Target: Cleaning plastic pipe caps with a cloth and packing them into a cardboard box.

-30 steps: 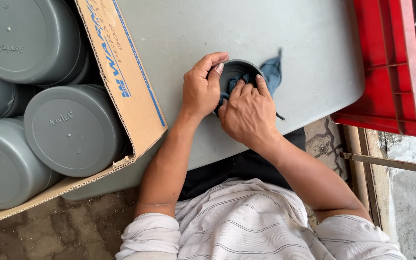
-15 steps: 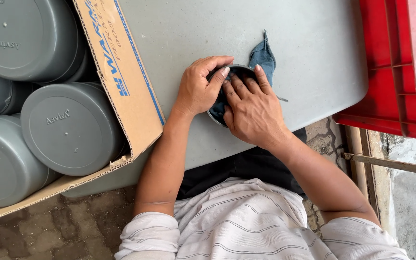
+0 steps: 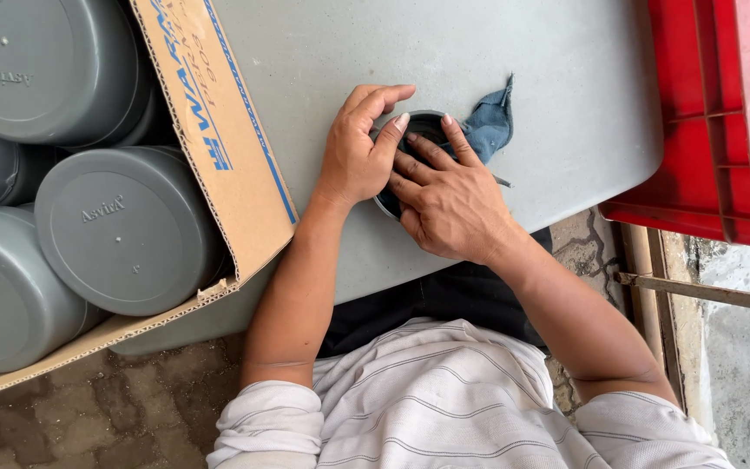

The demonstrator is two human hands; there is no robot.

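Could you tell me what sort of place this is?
Probably a small workshop or packing area: a cardboard box full of grey plastic caps, a red crate of similar parts, and a plain grey table.

Our hands (image 3: pixel 410 178) cover most of the dark ring (image 3: pixel 423 122); picture edges cut off the grey tubs (image 3: pixel 123 230) and red crate (image 3: pixel 696 113).
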